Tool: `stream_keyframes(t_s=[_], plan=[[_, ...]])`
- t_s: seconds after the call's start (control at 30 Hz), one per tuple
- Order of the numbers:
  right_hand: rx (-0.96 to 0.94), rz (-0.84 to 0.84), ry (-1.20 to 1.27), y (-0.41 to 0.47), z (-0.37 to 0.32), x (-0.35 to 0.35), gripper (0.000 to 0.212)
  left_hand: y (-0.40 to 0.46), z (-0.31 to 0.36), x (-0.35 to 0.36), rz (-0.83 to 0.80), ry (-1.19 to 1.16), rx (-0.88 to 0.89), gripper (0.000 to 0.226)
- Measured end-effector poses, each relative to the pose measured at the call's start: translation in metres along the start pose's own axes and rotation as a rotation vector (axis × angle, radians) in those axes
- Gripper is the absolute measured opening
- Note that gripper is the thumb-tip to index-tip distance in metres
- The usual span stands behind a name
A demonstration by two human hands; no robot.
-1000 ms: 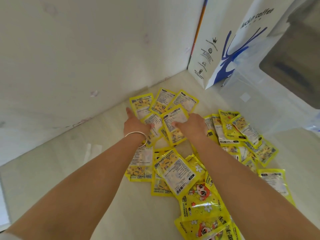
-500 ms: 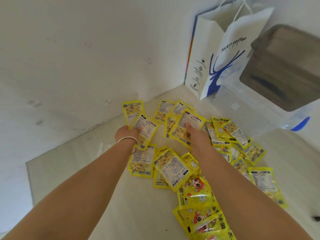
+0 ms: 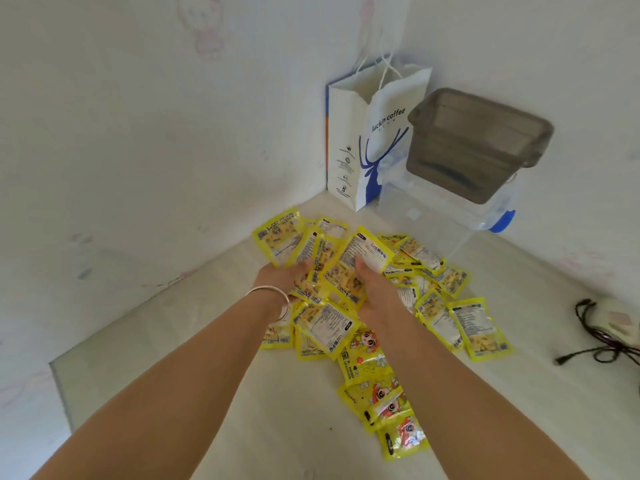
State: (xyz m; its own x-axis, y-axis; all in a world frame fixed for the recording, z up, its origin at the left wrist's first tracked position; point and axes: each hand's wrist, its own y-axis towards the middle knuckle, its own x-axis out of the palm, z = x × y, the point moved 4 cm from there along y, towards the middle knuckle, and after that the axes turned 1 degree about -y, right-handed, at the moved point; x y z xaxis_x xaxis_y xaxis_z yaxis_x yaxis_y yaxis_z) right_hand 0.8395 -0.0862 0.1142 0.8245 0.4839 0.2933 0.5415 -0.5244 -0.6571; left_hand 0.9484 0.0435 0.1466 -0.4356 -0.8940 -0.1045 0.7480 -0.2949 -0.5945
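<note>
Several yellow hand-warmer sachets (image 3: 464, 323) lie scattered on the pale floor. Both my hands hold a bunch of gathered sachets (image 3: 332, 261) lifted a little off the floor. My left hand (image 3: 282, 277), with a silver bangle at the wrist, grips the left side of the bunch, its fingers hidden under the sachets. My right hand (image 3: 372, 289) grips the right side, its thumb lying on top of a sachet. More sachets (image 3: 379, 393) trail toward me between my forearms.
A white and blue paper bag (image 3: 367, 140) stands in the corner of the walls. Beside it is a clear plastic storage box (image 3: 429, 220) with a dark smoky lid (image 3: 478, 143) leaning on it. A black cable (image 3: 602, 341) lies at the right.
My hands have drawn the far sachets together and raised them as a bunch. The view has pulled back, so the bag, the box and the cable are in sight.
</note>
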Motion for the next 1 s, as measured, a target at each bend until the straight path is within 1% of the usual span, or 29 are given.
stream_keyframes(t_s=[0.03,0.1,0.13,0.17,0.23,0.3,0.37,0.4,0.43,0.5,0.53,0.63,0.7,0.8,0.93,1.0], plan=[[-0.019,0.047,0.011,-0.008,0.000,-0.010,0.030,-0.003,-0.001,0.006,-0.036,0.038,-0.002,0.062],[-0.053,0.138,0.047,-0.030,0.000,-0.032,0.051,-0.013,-0.007,0.022,-0.125,0.091,-0.013,0.066],[-0.076,0.176,0.077,-0.042,-0.001,-0.043,0.057,-0.017,-0.010,0.032,-0.180,0.104,-0.010,0.067],[-0.105,0.214,0.104,-0.054,-0.001,-0.055,0.057,-0.024,-0.013,0.042,-0.228,0.118,0.000,0.068],[-0.162,0.297,0.163,-0.077,0.004,-0.082,0.055,-0.041,-0.020,0.064,-0.341,0.167,0.021,0.069],[-0.202,0.384,0.202,-0.107,0.010,-0.108,0.048,-0.062,-0.029,0.086,-0.462,0.201,0.017,0.074],[-0.238,0.481,0.267,-0.139,0.019,-0.137,0.030,-0.085,-0.044,0.108,-0.603,0.240,0.009,0.085],[-0.257,0.524,0.307,-0.155,0.023,-0.151,0.021,-0.099,-0.052,0.120,-0.676,0.260,0.009,0.086],[-0.275,0.565,0.351,-0.170,0.028,-0.166,0.016,-0.114,-0.060,0.131,-0.749,0.279,0.007,0.083],[-0.307,0.652,0.429,-0.201,0.039,-0.194,0.013,-0.149,-0.078,0.150,-0.901,0.318,-0.011,0.066],[-0.320,0.692,0.459,-0.216,0.044,-0.206,0.012,-0.166,-0.086,0.158,-0.978,0.342,-0.020,0.053],[-0.353,0.779,0.531,-0.254,0.061,-0.242,0.015,-0.211,-0.108,0.177,-1.196,0.416,-0.020,0.025],[-0.362,0.828,0.585,-0.275,0.072,-0.263,0.017,-0.234,-0.122,0.189,-1.298,0.462,-0.004,0.011],[-0.385,0.879,0.713,-0.304,0.092,-0.296,0.021,-0.269,-0.142,0.211,-1.369,0.542,0.049,0.009],[-0.439,0.970,0.896,-0.344,0.128,-0.343,0.030,-0.318,-0.181,0.246,-1.366,0.594,0.056,0.009],[-0.451,0.998,0.959,-0.369,0.144,-0.369,0.028,-0.348,-0.206,0.265,-1.373,0.617,0.037,0.014]])
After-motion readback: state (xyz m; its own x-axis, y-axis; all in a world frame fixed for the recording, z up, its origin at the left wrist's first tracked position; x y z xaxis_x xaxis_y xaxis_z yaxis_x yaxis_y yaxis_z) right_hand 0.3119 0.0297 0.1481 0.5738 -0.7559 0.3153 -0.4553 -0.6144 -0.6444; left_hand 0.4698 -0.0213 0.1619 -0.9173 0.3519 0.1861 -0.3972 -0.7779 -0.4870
